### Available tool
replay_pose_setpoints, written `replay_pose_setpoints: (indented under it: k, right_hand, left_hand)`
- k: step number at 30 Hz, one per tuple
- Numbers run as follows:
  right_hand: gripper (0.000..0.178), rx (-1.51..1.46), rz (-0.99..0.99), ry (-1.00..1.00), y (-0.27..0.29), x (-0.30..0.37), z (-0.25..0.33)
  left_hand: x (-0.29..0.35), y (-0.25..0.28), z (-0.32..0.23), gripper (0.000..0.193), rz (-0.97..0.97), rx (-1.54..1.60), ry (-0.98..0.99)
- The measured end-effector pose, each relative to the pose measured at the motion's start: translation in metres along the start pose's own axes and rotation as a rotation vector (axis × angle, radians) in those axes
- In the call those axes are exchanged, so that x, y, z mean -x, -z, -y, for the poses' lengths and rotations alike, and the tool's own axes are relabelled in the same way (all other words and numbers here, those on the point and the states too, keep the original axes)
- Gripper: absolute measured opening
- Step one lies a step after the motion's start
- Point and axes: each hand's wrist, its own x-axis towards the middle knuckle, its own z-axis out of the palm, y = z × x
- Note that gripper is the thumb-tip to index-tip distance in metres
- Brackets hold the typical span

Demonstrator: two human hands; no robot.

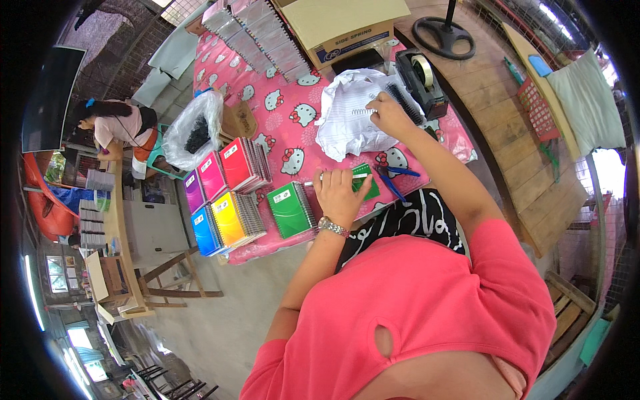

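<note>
At the table's [309, 137] six o'clock edge, left hand [337, 193] clamps a green notebook [372, 191], likely uncoiled. One o'clock from it, right hand [390, 115] pinches a coil [361, 112]; nine o'clock, coiled notebooks [230, 217] look done; loose coils [403, 100] remain.

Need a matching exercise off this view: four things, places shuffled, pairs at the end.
1. left hand
2. right hand
3. tape dispenser
4. yellow notebooks

A. right of the paper
B. between blue notebooks and green notebooks
C. at the green cover
D. over crumpled white paper

Pairs: 1-C, 2-D, 3-A, 4-B
</note>
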Motion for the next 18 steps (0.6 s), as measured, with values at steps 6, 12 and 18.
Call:
replay_pose_setpoints:
  k: [6,12,18]
  right_hand:
    - [0.028,-0.37,0.092,0.271,0.056,0.043,0.031]
    - [0.025,-0.515,0.227,0.411,0.063,0.091,0.057]
    - [0.026,-0.497,0.154,0.237,0.064,0.105,0.067]
  left_hand:
    - [-0.002,-0.003,-0.008,0.029,0.035,-0.026,0.033]
    - [-0.003,-0.002,-0.001,0.028,0.061,0.014,-0.016]
    - [-0.003,0.005,0.007,0.029,0.126,0.048,-0.084]
